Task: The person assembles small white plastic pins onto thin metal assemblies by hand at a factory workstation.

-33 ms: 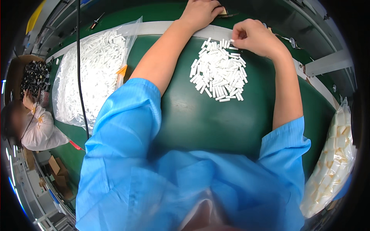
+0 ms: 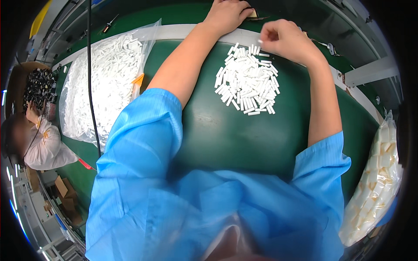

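Observation:
A pile of short white cylindrical pieces (image 2: 248,80) lies on the green mat (image 2: 226,143) between my forearms. My right hand (image 2: 285,40) is just past the far right edge of the pile, its thumb and fingers pinched on one small white cylinder (image 2: 260,41). Across the pale strip, at the far edge of the view, my left hand (image 2: 225,16) has its fingers curled at a small tan block (image 2: 252,14). The thumb touches that block, and the upper edge of the picture partly cuts off the hand.
To the left lies a large clear bag (image 2: 104,82) full of white pieces, crossed by a black cable (image 2: 90,78). A bag of cream-coloured blocks (image 2: 376,174) stands at right. Another person (image 2: 45,143) reaches into a carton of black parts (image 2: 39,87). A screwdriver (image 2: 108,27) lies far left.
My right hand has shifted slightly away from the pile, toward the far side, with the white cylinder in its pinch. My left hand looks unmoved.

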The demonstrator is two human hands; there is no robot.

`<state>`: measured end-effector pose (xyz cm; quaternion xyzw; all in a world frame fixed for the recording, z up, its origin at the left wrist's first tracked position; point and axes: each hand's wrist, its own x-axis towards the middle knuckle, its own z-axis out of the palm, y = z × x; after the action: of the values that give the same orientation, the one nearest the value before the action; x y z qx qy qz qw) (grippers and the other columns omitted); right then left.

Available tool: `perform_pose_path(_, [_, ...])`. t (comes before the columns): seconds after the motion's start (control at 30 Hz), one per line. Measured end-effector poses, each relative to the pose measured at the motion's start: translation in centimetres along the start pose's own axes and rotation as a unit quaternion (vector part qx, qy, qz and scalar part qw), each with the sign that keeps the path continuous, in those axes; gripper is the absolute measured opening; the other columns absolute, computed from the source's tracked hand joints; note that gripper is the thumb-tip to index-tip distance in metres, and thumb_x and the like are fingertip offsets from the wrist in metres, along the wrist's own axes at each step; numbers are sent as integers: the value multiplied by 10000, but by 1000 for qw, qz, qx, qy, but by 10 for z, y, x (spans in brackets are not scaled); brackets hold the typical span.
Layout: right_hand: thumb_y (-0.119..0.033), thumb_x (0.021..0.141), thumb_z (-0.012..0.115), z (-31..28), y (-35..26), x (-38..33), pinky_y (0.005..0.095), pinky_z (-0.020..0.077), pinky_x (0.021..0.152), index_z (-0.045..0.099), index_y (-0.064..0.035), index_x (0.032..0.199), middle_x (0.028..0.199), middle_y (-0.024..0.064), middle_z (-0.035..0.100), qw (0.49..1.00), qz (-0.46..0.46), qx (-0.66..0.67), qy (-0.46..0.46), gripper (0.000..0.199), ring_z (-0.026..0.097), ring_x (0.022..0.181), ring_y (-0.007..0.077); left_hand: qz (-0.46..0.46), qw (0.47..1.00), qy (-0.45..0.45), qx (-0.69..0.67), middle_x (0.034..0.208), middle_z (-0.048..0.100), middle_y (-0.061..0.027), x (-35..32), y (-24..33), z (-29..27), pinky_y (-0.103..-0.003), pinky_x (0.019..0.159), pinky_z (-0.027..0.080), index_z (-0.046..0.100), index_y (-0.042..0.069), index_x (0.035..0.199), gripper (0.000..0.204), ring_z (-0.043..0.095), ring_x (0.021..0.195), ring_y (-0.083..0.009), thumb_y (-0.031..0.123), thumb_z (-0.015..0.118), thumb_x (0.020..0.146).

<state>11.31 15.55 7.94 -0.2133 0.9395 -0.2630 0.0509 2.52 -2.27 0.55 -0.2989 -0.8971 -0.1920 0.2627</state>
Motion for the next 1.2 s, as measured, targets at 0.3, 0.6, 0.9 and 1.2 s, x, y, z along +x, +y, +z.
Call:
perform_pose_path(0.3, [-144,837,666,65,39,33,182,435,579,638,-31,933,776,-10,616,893,0,422,154,151,538,653,42,-17,999,44,-16,1067,633,-142,3,8,-3,-424,870,414,604,31,1086,303,579,1018,-295,256,486,920])
perform_pose_path(0.6, [-124,828,686,73,45,35,184,452,561,634,0,940,781,0,618,913,-25,377,155,176,543,653,35,-128,963,227,-71,880,646,-172,17,-21,1,-409,761,497,646,22,901,159,620,839,-349,149,560,858])
perform_pose_path(0.9, [-200,767,697,73,44,33,232,504,697,674,-30,893,781,40,665,938,-33,291,186,213,614,701,104,-438,845,-106,288,1361,445,-198,-27,-248,-88,-502,977,415,474,131,1326,575,457,1223,-403,441,514,843])
perform_pose_path(1.2, [-147,802,698,67,25,30,202,468,683,651,-7,901,776,0,628,950,-27,257,173,177,562,709,55,-500,797,-97,323,1310,504,-203,-110,-331,-140,-465,986,397,485,65,1289,690,468,1220,-368,610,432,868])
